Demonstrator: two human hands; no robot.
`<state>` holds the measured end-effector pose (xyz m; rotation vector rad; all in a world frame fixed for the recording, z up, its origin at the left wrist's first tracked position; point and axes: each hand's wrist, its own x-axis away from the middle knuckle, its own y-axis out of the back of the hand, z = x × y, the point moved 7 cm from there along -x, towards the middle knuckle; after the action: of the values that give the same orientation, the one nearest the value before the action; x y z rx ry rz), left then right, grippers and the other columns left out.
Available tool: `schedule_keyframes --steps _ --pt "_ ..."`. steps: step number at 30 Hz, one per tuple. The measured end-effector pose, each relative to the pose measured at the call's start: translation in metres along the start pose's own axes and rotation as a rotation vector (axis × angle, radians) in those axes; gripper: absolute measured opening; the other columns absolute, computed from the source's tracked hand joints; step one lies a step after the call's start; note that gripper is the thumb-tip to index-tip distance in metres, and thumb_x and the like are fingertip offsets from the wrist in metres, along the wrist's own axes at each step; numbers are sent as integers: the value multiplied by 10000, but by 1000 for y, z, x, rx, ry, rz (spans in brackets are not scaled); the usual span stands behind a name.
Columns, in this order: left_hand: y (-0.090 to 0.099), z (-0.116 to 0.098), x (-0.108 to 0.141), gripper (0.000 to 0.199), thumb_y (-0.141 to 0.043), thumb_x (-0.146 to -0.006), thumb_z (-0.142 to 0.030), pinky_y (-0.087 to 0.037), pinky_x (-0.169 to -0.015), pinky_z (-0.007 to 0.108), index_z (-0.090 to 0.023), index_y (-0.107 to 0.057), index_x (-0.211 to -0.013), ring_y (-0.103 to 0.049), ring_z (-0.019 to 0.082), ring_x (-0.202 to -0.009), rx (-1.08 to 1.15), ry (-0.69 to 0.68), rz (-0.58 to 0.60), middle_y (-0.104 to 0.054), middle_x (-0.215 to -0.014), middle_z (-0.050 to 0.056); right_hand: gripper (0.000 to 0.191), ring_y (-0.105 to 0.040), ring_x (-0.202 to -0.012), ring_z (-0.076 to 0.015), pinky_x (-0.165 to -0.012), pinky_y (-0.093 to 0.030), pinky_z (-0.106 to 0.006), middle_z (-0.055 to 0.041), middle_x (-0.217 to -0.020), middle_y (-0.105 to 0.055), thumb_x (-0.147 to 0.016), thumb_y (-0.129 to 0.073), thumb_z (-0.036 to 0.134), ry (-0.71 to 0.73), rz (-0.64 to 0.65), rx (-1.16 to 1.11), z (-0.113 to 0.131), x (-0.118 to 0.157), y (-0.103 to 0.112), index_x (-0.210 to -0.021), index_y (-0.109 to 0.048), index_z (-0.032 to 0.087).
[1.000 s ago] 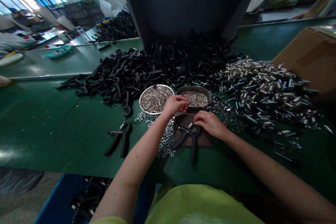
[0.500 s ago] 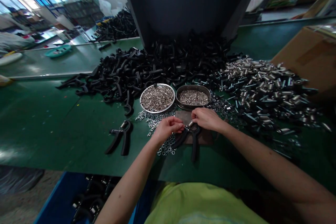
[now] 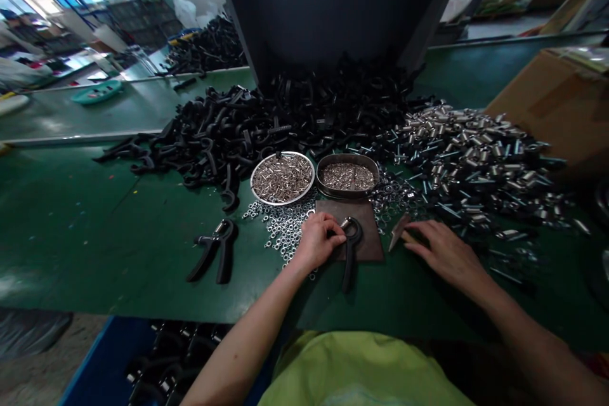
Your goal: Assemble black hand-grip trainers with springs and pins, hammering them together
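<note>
My left hand point(image 3: 321, 238) pinches the black clamp point(image 3: 351, 250) near its metal spring, and the clamp lies on a brown metal plate point(image 3: 371, 235). To the right, my right hand point(image 3: 440, 250) has its fingers around the short wooden handle of a hammer point(image 3: 398, 231), whose head rests near the plate's right edge. A second black clamp point(image 3: 216, 250) with a spring lies on the green table at the left. Behind the plate stand a round dish of small metal pins point(image 3: 283, 202) and an oval tin of tiny metal parts point(image 3: 349, 193).
Loose nuts point(image 3: 285, 231) lie left of the plate. Black clamp parts point(image 3: 228, 120) are heaped behind, below a large grey bin point(image 3: 342, 13). Springs and screws point(image 3: 480, 152) pile up at right, beside a cardboard box point(image 3: 552, 108). A blue crate point(image 3: 95, 361) stands below the table edge.
My right hand has left the clamp and moved right to the hammer's handle. My left hand has shifted slightly right and stays at the clamp.
</note>
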<state>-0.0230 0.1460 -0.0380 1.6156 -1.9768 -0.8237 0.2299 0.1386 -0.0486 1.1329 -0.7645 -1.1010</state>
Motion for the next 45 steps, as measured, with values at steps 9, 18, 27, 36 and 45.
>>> schedule_keyframes --steps 9,18,27,36,45 --pt "-12 4 -5 33 -646 -741 -185 -373 -899 348 -180 -624 -717 -507 191 -959 83 36 87 -582 -943 32 322 -643 -762 -245 -623 -487 -350 -86 -904 -672 -854 -433 445 -266 -10 -144 -10 25 9 -980 -580 188" --pt "-12 4 -5 28 -635 -738 -202 -371 -900 338 -183 -621 -721 -498 188 -971 101 113 97 -568 -966 28 346 -623 -1031 -220 -839 -505 -352 -92 -1161 -644 -922 -356 265 116 -163 -372 84 -25 35 -1221 -520 209" --pt "-14 11 -5 93 -663 -719 -203 -381 -870 334 -195 -587 -772 -501 184 -947 117 133 41 -567 -928 11 370 -654 -970 -207 -785 -526 -327 -98 -1164 -650 -931 -330 242 123 -236 -272 94 -26 55 -1263 -485 197" --pt "-5 1 11 258 -697 -699 -204 -395 -899 375 -201 -531 -896 -484 215 -1038 26 75 -119 -541 -1071 43 323 -666 -956 -214 -805 -531 -346 -68 -1137 -672 -918 -375 220 104 -44 -234 90 -25 38 -1198 -536 216" --pt "-12 6 53 149 -592 -791 -222 -454 -737 337 -199 -485 -891 -528 201 -825 -171 70 -209 -549 -860 42 310 -687 -683 -193 -627 -553 -318 -55 -865 -716 -917 -358 238 261 -166 -207 106 16 40 -1158 -553 227"
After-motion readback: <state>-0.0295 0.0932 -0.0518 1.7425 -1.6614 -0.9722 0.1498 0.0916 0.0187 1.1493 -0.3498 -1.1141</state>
